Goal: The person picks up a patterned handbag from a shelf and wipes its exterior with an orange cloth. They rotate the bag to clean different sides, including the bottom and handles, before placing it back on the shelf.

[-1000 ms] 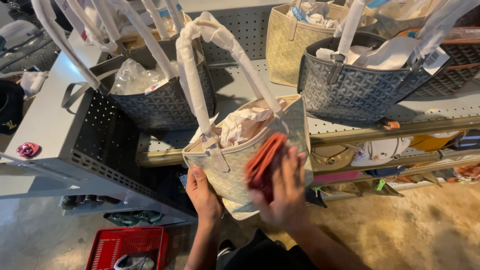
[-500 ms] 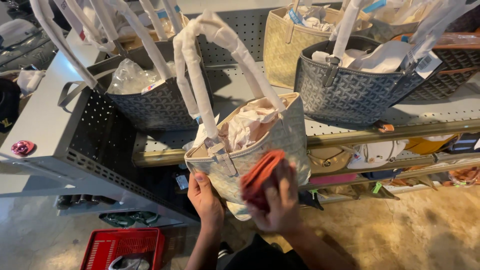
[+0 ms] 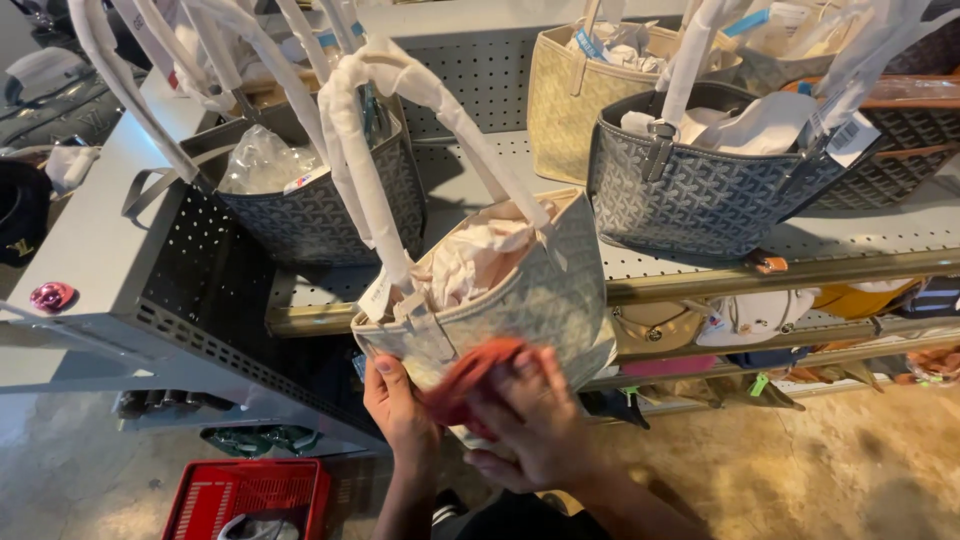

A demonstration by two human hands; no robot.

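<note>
In the lower middle of the frame, the left hand (image 3: 398,408) cups the bottom corner of a pale patterned tote bag (image 3: 540,300), its grip closed on the bag's underside so the bag hangs steady in front of the shelf (image 3: 900,235). The right hand (image 3: 535,420) presses a bunched red-orange cloth (image 3: 468,378) flat against the bag's front panel, grip closed around the cloth. The bag looks like coated canvas, smooth and faintly glossy. Crumpled stuffing paper (image 3: 470,258) fills it, which seems to be what keeps it in shape, and its long handles (image 3: 370,160) are wrapped in white. Grey woven-print totes (image 3: 700,190) stand on the perforated metal shelf, upper right. A red plastic basket (image 3: 245,497) sits on the floor, lower left.
</note>
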